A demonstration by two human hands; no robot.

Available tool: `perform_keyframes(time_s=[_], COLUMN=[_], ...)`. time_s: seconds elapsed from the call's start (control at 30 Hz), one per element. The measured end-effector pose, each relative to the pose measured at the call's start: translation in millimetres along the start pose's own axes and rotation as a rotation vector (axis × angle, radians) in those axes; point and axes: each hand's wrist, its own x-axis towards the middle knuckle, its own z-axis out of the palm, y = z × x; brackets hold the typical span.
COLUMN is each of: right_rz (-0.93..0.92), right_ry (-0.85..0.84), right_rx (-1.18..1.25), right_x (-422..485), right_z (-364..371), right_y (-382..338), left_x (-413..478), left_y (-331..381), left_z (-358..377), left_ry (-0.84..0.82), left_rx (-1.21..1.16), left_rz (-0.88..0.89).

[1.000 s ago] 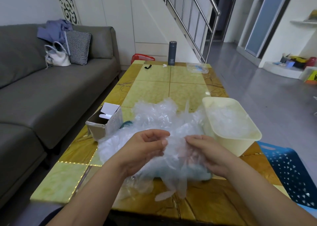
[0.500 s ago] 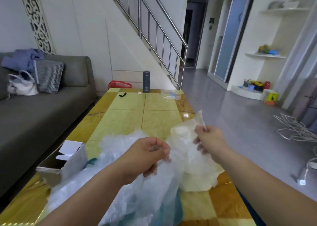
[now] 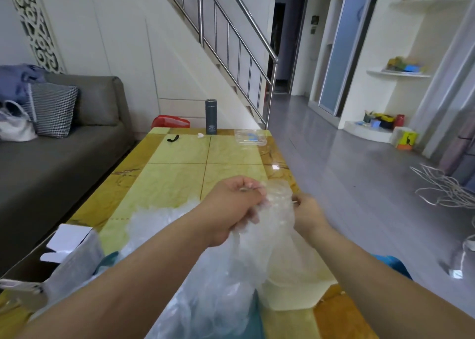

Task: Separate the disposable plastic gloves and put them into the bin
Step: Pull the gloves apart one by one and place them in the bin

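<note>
Gloves [image 3: 277, 218] pinched by left hand [image 3: 231, 210], right hand [image 3: 308, 215] — bin [image 3: 290, 297] behind

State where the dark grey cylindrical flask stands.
Head view: the dark grey cylindrical flask stands upright at the yellow table's far edge, left of the clear plastic tray.

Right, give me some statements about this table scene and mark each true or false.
1. Both the left hand and the right hand pinch the clear glove. True.
2. The grey flask lies on its side. False: it stands upright at the far end of the table.
3. The cream bin stands on the table, below the held glove. True.
4. The cardboard box sits at the table's right edge. False: it sits at the left edge.
</note>
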Motion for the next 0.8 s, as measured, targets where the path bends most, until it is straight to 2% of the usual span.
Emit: perform_keyframes(time_s=[0.07,0.17,0.3,0.37,0.47,0.57,0.67,0.8], right_rz=[0.017,0.064,0.001,-0.1,-0.281,-0.357,-0.271,-0.211], right_ry=[-0.017,0.077,0.132,0.061,-0.167,-0.361,-0.455,-0.58], right_rx=[0.053,0.116,0.026,-0.04,-0.171,-0.386,-0.559,-0.691], right_x=[-0.1,-4.3,-24.2,-36.6,-50.3,-50.5,-44.0,-30.8], right_z=[-15.2,-54.7,-82.7,-81.7,-71.8,-52.2,-36.6,-8.8], right_y=[-3.5,-0.4,11.6,13.6,13.5,8.5,1.0,2.6], left_x=[24.0,60.3,98.7,109.5,117.2,118.8,119.0,95.7], left_y=[-3.3,-22.8,-61.5,-71.1,-73.7,-76.9,-76.8,-58.0], left_z=[14.1,35.1,52.8,58.7,73.9,86.2,78.6,53.9], left_ry=[0.019,0.056,0.148,0.147,0.108,-0.084,-0.077,0.116], left_rx=[0.061,0.167,0.438,0.626,1.095,1.485,1.544,1.367], left_rz=[-0.005,0.008,0.071,0.079,0.092,0.067,0.047,0.316])
